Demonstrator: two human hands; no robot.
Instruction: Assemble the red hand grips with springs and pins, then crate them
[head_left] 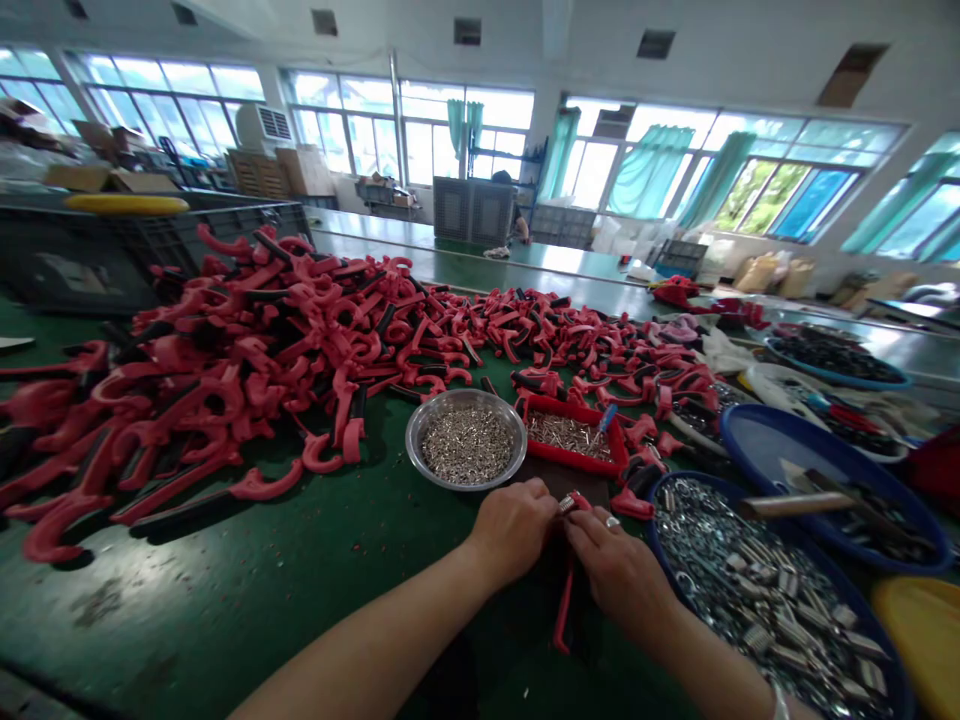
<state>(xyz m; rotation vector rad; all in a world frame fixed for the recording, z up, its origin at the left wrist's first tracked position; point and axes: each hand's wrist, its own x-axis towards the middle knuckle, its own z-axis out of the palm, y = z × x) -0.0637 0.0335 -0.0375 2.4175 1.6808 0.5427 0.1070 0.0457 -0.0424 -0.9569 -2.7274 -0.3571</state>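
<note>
My two hands meet just in front of the small containers. Between their fingertips shows a small metal coil spring point(567, 504) against a red-and-black hooked handle point(562, 612), whose lower end points toward me. My left hand point(516, 532) is closed, its fingertips at the spring; its thumb is largely hidden. My right hand point(616, 562), with a ring on one finger, is closed on the handle's upper part. Beyond them stand a clear bowl point(414, 445) of tiny metal parts and a red tray point(616, 440) of small pins, with a blue-handled tool point(607, 418) in it.
A large pile of red-and-black hooked handles point(292, 340) covers the far left and middle table. At right are a blue basin point(660, 545) of springs and metal parts, another blue basin point(780, 440) with a hammer-like tool point(795, 505), and a yellow lid point(922, 630). A grey crate point(75, 260) stands at left.
</note>
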